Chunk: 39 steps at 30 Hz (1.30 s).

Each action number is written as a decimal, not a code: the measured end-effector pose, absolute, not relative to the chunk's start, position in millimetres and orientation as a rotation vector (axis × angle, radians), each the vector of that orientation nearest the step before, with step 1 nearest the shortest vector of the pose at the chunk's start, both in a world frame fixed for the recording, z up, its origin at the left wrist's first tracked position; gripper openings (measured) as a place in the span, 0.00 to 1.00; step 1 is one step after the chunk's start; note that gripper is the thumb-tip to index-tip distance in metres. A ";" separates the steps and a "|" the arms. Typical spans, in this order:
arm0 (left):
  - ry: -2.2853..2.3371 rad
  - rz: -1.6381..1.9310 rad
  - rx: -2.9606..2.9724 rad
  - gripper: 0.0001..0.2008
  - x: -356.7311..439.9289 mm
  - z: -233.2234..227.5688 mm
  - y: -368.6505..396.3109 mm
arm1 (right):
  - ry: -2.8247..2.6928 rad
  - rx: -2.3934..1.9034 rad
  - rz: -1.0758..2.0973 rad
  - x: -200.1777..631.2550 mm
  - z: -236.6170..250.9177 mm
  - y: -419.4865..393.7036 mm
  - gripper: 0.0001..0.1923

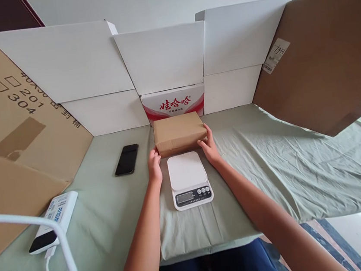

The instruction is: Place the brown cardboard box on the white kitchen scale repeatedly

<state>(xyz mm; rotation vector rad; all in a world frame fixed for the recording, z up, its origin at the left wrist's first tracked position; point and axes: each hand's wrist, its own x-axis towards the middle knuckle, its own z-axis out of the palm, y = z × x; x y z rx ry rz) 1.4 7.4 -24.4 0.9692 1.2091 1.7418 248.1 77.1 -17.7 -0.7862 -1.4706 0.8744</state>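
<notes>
Both my hands are on the brown parcel (pixel 179 132): left hand (pixel 154 164) w/ fingers curled loosely against its near left corner, right hand (pixel 208 148) cupped round the near right corner, thumb along the front edge, fingers up the side. Neither is clenched; each is half open, gripping the parcel btwn them. Can't tell if it's lifted or resting on the bench (pixel 261 161). Parcel is a flat rectangular pkg in plain kraft paper, no label showing on top, long side facing me. It sits just behind the white scale (pixel 189 179), nearly touching the scale's far edge; scale's display & buttons face me. Left of the scale lies a black phone (pixel 126 159), screen dark. Behind the parcel stands a red-and-white carton (pixel 173 103), close to it. Green cloth covers the bench.
</notes>
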 end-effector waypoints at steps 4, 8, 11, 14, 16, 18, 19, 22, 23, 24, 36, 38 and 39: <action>1.201 1.748 0.946 0.30 -1.0 -27.6 10.9 | -1.442 -0.808 0.927 246.9 -17.2 78.2 0.45; 1.232 1.766 0.908 0.30 -6.1 -28.0 13.6 | -1.441 -0.809 0.974 246.7 -17.3 77.0 0.47; 1.240 1.763 0.934 0.29 -6.8 -27.3 13.5 | -1.443 -0.815 1.008 246.7 -16.8 75.5 0.49; 1.250 1.746 0.973 0.28 -4.8 -25.6 12.9 | -1.442 -0.813 1.008 246.6 -17.0 75.3 0.49; 1.245 1.746 0.976 0.28 -3.9 -24.5 13.0 | -1.438 -0.812 1.018 246.5 -17.8 75.9 0.48; 1.239 1.751 0.962 0.27 -4.5 -23.9 13.5 | -1.430 -0.810 1.027 246.4 -18.7 76.2 0.48; 1.240 1.752 0.955 0.27 -5.3 -23.8 13.8 | -1.424 -0.807 1.030 246.3 -19.1 76.2 0.48; 1.269 1.766 0.942 0.25 -9.0 -24.0 14.2 | -1.397 -0.801 1.062 245.9 -18.8 75.3 0.50; 1.282 1.773 0.939 0.25 -10.1 -24.0 14.2 | -1.388 -0.807 1.078 245.7 -18.2 74.9 0.51; 1.290 1.781 0.935 0.24 -10.8 -23.9 14.2 | -1.384 -0.817 1.089 245.3 -17.5 74.6 0.51; 1.273 1.735 0.921 0.26 -6.1 -18.9 12.7 | -1.458 -0.852 0.990 243.8 -17.6 78.0 0.49; 1.272 1.740 0.930 0.26 -5.7 -17.7 12.3 | -1.451 -0.854 1.000 244.1 -17.4 78.5 0.49; 1.270 1.744 0.935 0.26 -5.4 -16.8 11.9 | -1.447 -0.852 0.995 244.1 -17.5 78.8 0.49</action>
